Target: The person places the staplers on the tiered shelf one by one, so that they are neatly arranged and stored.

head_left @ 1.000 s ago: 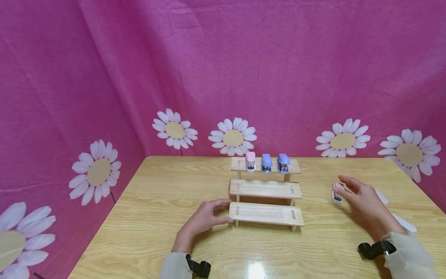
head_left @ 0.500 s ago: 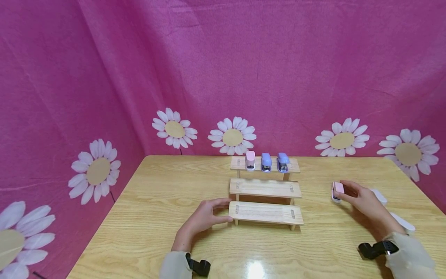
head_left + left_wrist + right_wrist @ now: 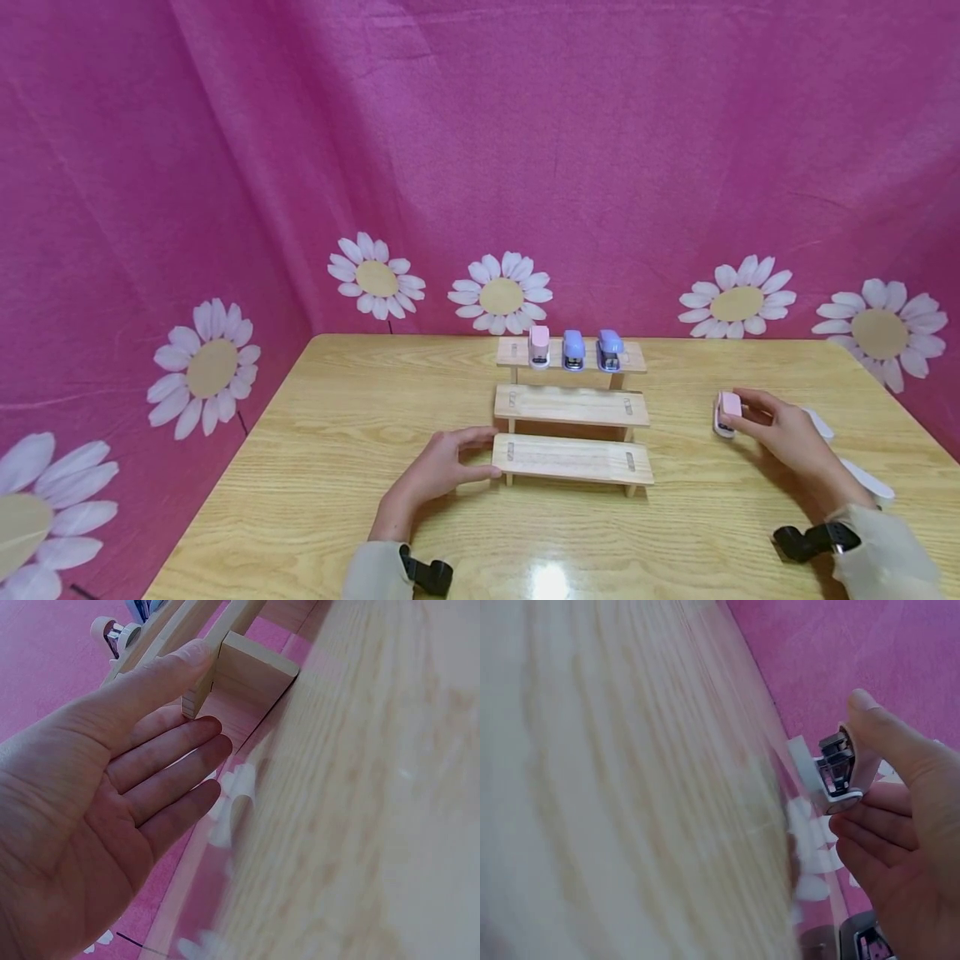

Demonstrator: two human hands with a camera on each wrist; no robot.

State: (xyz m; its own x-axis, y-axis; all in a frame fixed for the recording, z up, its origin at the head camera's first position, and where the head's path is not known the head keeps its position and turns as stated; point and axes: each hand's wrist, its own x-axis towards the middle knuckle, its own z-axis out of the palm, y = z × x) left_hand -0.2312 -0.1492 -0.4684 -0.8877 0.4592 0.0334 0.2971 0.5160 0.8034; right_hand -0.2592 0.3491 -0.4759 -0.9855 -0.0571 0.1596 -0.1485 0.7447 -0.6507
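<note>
Fingers engage on both sides. On the bench (image 3: 360, 400), the left hand (image 3: 438, 467) holds the three-tier wooden rack (image 3: 570, 407) by its lowest tier's left end. Right of it, the right hand (image 3: 787, 435) has lowered its raised index finger and now pinches the pink mini stapler (image 3: 730, 404); grasp appears established.

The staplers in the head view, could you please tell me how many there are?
4: a pink stapler, middle blue stapler and rightmost blue stapler on the top shelf, and a second pink stapler in the right hand. More may be hidden.
</note>
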